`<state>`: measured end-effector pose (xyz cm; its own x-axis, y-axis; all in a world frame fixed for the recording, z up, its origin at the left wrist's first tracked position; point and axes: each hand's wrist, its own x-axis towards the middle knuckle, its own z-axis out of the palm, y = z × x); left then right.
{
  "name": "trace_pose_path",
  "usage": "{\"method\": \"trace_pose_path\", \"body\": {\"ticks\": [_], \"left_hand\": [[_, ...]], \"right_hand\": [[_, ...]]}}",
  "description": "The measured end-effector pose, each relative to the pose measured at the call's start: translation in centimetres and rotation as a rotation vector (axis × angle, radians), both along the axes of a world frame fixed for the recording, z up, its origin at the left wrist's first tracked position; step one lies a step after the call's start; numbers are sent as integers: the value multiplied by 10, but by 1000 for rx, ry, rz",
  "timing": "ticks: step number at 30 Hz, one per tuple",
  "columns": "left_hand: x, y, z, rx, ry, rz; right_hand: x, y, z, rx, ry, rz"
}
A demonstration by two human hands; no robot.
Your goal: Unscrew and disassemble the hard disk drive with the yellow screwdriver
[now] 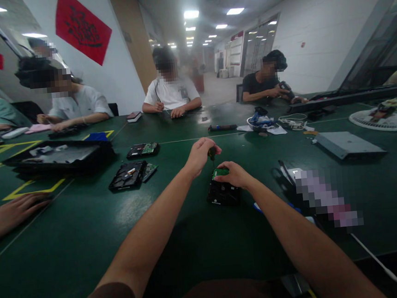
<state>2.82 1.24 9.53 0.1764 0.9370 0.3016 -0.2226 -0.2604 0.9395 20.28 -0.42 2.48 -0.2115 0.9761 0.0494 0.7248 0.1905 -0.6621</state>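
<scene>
Tabletop [179, 243], dark green, marked with yellow lines [32, 194].
Left: black tray [104, 150]; left of centre: flat black-and-green unit [143, 150], black casing [125, 177]; below centre: black drive-shaped unit [224, 195]; above centre: dark rod-shaped tool [222, 128]; right: flat grey metal box [349, 144], round white piece [364, 120].

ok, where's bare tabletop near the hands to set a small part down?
Two patches of green tabletop are bare: one between the black plastic casing and the left forearm, one between the right hand and the flat grey metal box. Crowded: beyond that box, with coiled white cable and a round white disc.
</scene>
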Motion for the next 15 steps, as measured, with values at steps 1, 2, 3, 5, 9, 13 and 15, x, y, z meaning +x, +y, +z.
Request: {"method": "trace_pose_path", "body": {"ticks": [1, 2, 3, 5, 9, 13, 15], "left_hand": [[0, 0, 0, 6, 4, 7], [-1, 1, -1, 20, 21, 26], [-2, 2, -1, 41, 45, 52], [-3, 4, -1, 84, 92, 105], [-4, 5, -1, 87, 86, 75], [-2, 3, -1, 2, -30, -44], [-1, 3, -2, -11, -44, -50]], "right_hand": [[0, 0, 0, 1, -1, 2], [0, 1, -1, 4, -1, 4], [0, 1, -1, 6, -1, 6], [0, 2, -2, 7, -3, 2], [0, 2, -2, -1, -6, -7], [0, 1, 0, -4, 1, -1], [0, 0, 0, -3, 7, 0]]}}
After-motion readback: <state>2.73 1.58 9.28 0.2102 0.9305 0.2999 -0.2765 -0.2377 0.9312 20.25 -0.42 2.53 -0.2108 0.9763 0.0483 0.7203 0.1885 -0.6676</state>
